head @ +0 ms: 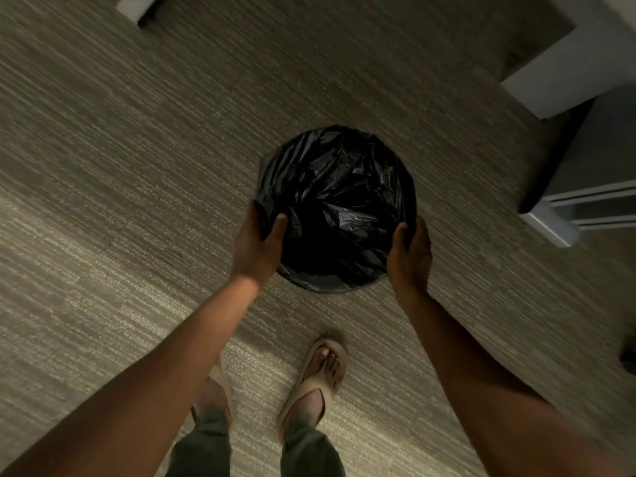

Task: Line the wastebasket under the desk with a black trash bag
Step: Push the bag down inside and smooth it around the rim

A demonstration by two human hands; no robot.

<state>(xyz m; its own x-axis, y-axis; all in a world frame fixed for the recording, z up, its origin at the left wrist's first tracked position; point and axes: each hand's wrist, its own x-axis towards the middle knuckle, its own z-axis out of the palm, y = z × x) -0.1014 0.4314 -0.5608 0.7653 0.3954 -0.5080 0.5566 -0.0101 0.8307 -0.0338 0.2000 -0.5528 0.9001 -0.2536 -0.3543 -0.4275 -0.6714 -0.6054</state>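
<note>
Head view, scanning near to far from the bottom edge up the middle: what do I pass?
Trouser legs → sandalled feet → left hand and right hand level with each other, gripping the rim on either side → black trash bag covering the wastebasket mouth → bare carpet.

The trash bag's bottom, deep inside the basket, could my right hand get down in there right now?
Probably yes. The bag gapes open upward with nothing lying across it; your right hand only grips the rim, as does your left hand.
</note>
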